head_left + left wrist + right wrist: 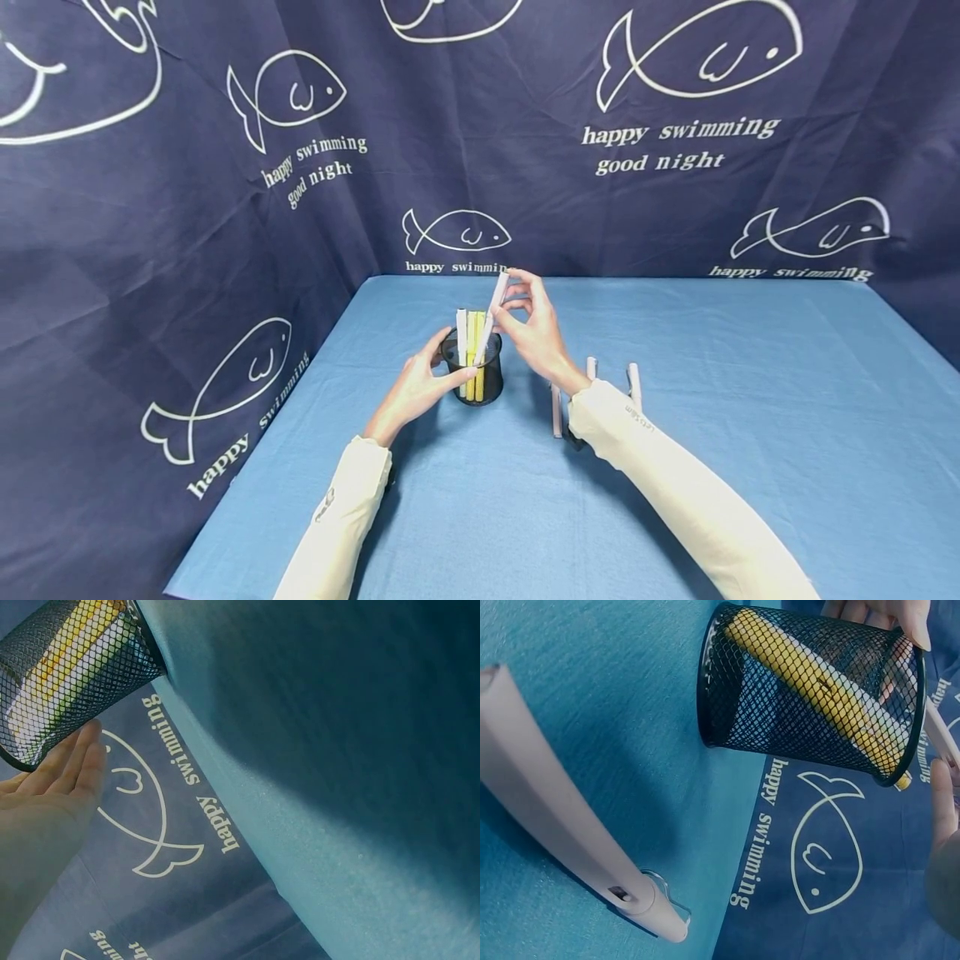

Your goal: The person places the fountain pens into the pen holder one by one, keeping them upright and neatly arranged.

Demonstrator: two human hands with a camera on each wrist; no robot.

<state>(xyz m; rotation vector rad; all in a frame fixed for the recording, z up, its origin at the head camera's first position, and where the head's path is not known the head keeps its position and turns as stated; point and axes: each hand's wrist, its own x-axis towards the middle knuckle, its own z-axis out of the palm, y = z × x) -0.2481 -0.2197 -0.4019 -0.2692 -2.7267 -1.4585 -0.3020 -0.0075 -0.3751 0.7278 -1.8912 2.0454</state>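
A black mesh pen holder (492, 385) stands upright on the table, with yellow pens (471, 333) and a white pen (461, 323) inside it. My left hand (417, 385) holds the holder near its rim, thumb at the front and fingers along the left side. Above the rim, my right hand (536, 329) pinches another white pen (499, 288) between thumb and fingers. This pen is tilted, its lower part inside the holder's opening. In the right wrist view, a yellow pen (817, 686) leans diagonally behind the mesh.
Several white pens lie right of the holder, one (557, 412) beside my right forearm and another (634, 382) partly behind the sleeve. A white pen with a wire clip (570, 802) appears close up in the right wrist view. A dark blue fish-print curtain (555, 208) hangs behind the blue table (750, 400).
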